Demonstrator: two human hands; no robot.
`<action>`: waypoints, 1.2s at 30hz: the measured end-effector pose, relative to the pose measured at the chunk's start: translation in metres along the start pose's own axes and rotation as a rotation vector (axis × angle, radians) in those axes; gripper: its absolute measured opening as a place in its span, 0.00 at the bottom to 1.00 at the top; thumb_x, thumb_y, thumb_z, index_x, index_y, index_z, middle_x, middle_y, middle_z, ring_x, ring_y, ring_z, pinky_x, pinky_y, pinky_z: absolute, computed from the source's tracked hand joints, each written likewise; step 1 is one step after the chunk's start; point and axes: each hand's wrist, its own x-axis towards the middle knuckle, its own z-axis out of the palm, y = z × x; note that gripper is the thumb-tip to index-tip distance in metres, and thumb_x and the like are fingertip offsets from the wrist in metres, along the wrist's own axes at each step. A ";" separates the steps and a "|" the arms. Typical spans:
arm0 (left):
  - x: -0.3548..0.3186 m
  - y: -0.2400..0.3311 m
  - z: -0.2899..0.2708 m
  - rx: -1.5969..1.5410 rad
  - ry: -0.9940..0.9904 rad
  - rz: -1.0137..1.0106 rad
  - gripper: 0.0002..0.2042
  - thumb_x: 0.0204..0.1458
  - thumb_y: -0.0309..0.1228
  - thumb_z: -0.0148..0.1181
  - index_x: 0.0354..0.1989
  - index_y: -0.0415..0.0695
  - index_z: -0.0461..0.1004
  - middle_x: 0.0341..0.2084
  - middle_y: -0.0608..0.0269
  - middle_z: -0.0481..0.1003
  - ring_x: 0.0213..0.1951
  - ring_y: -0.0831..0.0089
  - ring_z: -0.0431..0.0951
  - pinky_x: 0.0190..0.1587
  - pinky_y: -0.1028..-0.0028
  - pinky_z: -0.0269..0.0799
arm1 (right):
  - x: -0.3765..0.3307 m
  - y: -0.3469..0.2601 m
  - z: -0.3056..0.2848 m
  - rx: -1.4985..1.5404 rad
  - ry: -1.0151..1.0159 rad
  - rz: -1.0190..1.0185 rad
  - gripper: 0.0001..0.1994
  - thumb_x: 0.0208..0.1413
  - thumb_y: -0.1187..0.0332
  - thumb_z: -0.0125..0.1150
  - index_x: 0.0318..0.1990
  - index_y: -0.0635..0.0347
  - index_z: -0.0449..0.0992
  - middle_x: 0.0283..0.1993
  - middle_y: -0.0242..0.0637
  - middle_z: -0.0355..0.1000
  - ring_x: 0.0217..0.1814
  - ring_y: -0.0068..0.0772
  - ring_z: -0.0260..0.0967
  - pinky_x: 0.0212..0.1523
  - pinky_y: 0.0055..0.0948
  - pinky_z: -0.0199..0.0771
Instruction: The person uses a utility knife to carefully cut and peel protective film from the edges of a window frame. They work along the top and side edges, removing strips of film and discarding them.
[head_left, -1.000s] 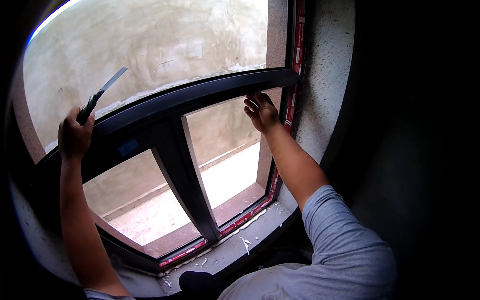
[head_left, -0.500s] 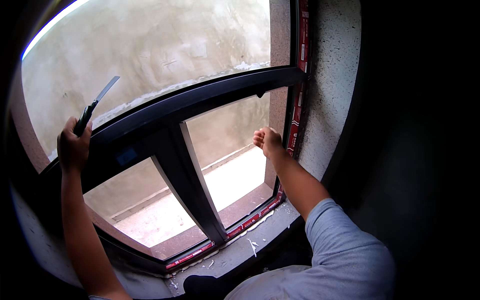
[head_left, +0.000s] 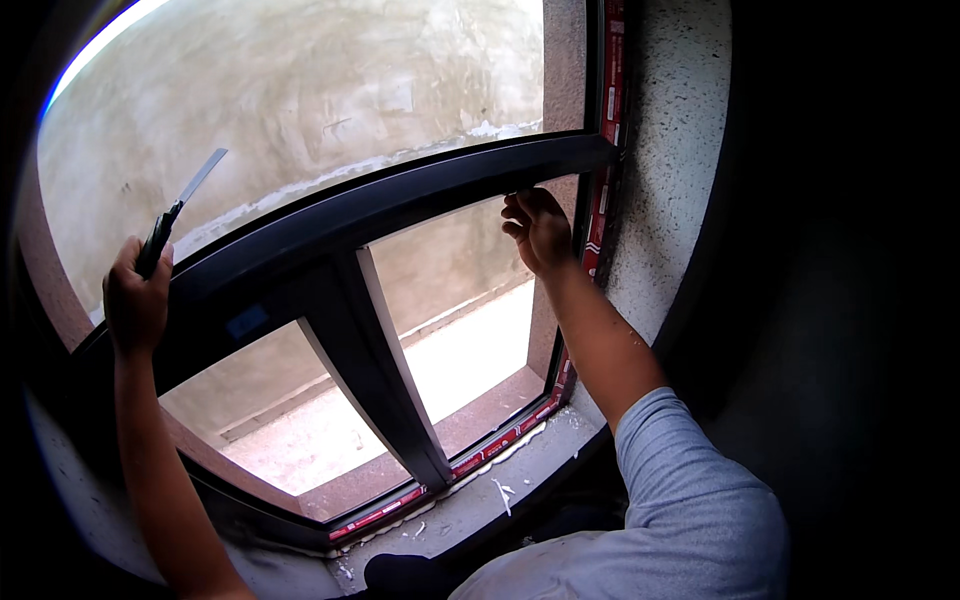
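My left hand (head_left: pixel 137 300) is closed round the black handle of a utility knife (head_left: pixel 157 243), held upright at the left end of the window's crossbar. Its long thin grey blade points up and to the right, in front of the upper opening. My right hand (head_left: pixel 543 235) is raised to the underside of the dark crossbar (head_left: pixel 440 190), near the top right corner of the lower right opening. Its fingers are bent and closed at the bar's lower edge; what they grip there is hidden.
A dark upright bar (head_left: pixel 385 350) splits the lower part of the window frame. Red printed tape (head_left: pixel 505 437) runs along the frame's outer edge. White scraps (head_left: pixel 503 495) lie on the grey sill (head_left: pixel 455 517). A speckled wall reveal (head_left: pixel 670 150) stands at the right.
My right hand has risen from the middle of the lower right opening to the crossbar's underside, covering a small dark piece there. My left hand with the knife has shifted slightly left.
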 end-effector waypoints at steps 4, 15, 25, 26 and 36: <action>-0.001 -0.006 0.000 0.017 0.010 0.013 0.17 0.60 0.37 0.62 0.25 0.39 0.65 0.17 0.52 0.67 0.21 0.62 0.68 0.28 0.62 0.64 | -0.002 -0.003 0.012 -0.008 0.049 0.004 0.06 0.66 0.65 0.54 0.41 0.55 0.75 0.38 0.31 0.75 0.39 0.28 0.74 0.39 0.36 0.81; -0.004 0.001 -0.012 0.023 -0.037 -0.033 0.17 0.58 0.39 0.63 0.26 0.39 0.65 0.19 0.43 0.70 0.27 0.42 0.74 0.31 0.55 0.67 | -0.004 0.030 -0.013 -0.344 0.427 0.231 0.08 0.61 0.72 0.49 0.31 0.63 0.72 0.28 0.39 0.72 0.23 0.34 0.72 0.27 0.35 0.81; -0.007 0.002 -0.011 0.078 0.038 -0.013 0.15 0.56 0.35 0.63 0.26 0.39 0.65 0.21 0.43 0.71 0.29 0.40 0.75 0.31 0.54 0.68 | -0.160 0.117 -0.112 -0.360 0.237 0.664 0.12 0.63 0.60 0.59 0.37 0.59 0.72 0.29 0.37 0.71 0.28 0.32 0.72 0.30 0.34 0.78; -0.008 0.008 -0.013 0.064 0.033 -0.026 0.15 0.56 0.35 0.63 0.26 0.39 0.65 0.20 0.44 0.71 0.28 0.41 0.74 0.30 0.54 0.67 | -0.139 0.095 -0.090 -0.308 0.205 0.550 0.13 0.63 0.57 0.59 0.38 0.58 0.72 0.30 0.35 0.71 0.30 0.30 0.72 0.32 0.32 0.78; -0.003 0.002 -0.001 0.006 0.063 0.003 0.16 0.57 0.36 0.62 0.27 0.39 0.65 0.19 0.44 0.70 0.26 0.43 0.74 0.29 0.55 0.67 | -0.003 -0.006 0.002 -0.117 0.072 0.166 0.12 0.68 0.55 0.52 0.45 0.53 0.73 0.37 0.34 0.75 0.35 0.31 0.76 0.36 0.35 0.77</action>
